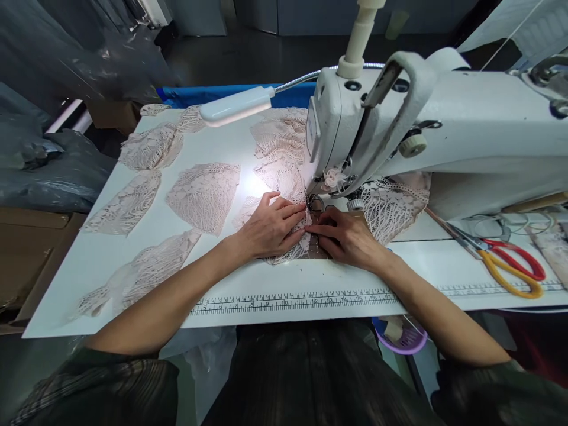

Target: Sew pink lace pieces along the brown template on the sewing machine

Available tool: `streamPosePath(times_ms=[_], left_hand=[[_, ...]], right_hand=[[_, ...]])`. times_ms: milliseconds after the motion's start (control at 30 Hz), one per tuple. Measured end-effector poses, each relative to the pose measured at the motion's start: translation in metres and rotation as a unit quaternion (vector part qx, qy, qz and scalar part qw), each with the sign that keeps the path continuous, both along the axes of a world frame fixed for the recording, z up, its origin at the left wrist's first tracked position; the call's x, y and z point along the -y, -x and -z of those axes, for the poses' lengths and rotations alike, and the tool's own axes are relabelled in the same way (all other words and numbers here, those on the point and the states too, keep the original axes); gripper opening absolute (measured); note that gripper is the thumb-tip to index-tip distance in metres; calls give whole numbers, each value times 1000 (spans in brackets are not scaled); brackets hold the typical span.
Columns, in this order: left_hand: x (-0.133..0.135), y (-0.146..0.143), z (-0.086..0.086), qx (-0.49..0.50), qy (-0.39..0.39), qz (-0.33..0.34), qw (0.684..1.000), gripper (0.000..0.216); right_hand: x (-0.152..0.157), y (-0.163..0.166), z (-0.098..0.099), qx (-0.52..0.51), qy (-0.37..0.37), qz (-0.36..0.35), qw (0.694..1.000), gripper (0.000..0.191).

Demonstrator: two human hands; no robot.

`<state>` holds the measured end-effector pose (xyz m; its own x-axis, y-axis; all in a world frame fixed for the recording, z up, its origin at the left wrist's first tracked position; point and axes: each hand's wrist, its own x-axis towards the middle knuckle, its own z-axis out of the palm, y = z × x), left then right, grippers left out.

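My left hand (276, 228) lies flat on a pale pink lace piece (288, 255), its fingers stretched toward the needle area of a white sewing machine (479, 124). Just right of the presser foot (316, 204), my right hand (348, 236) pinches the edge of the lace between thumb and forefinger. The fingertips of both hands nearly meet in front of the foot. More lace (393, 210) sits under the machine arm on the right, and a lace heap (279, 145) lies behind my left hand. The needle itself is hard to make out.
Several cut lace pieces (204, 195) lie across the left of the white table (235, 236). A lamp (237, 106) on a bendy neck lights the sewing spot. Red- and yellow-handled scissors (510, 266) rest at the right, and a purple basket (406, 340) hangs below the edge.
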<state>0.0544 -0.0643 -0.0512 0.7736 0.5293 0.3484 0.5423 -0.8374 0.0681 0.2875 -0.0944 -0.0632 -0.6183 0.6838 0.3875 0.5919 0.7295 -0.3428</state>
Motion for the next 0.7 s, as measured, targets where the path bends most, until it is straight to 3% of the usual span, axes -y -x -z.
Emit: streamPosePath(times_ms=[267, 700], left_hand=[[-2, 0, -1, -25, 11, 3, 1000, 38], [1, -4, 2, -39, -11, -5, 999, 39]], right_hand=[[0, 0, 0, -2, 17, 11, 1000, 30], [0, -1, -2, 39, -15, 4, 999, 30]])
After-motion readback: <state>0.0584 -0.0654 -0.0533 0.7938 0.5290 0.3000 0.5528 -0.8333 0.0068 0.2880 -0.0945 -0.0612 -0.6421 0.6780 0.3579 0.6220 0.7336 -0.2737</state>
